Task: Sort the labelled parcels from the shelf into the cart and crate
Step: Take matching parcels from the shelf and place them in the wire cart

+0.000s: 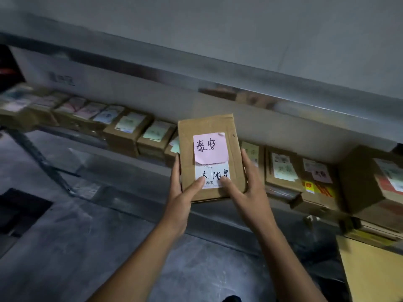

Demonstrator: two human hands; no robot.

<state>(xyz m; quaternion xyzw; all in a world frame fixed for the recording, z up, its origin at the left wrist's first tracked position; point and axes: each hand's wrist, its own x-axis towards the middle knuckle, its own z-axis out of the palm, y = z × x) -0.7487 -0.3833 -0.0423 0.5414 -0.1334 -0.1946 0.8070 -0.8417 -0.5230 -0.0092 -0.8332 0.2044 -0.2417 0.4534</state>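
Note:
A flat brown cardboard parcel (pixel 236 171) is held up in front of the shelf, its face turned to me. It carries a pink handwritten note (pixel 209 148) above a white handwritten label (pixel 214 171). My left hand (pixel 181 194) grips its left edge, thumb on the white label. My right hand (pixel 250 188) grips its right edge, thumb also on the label. Behind it, a row of labelled parcels (pixel 128 130) lines the metal shelf (pixel 130 149).
More labelled boxes (pixel 283 171) stand on the shelf to the right, with a larger box (pixel 370 182) at the far right. A yellow board (pixel 375 271) leans at the lower right. Grey floor and a dark opening (pixel 19 210) lie to the lower left.

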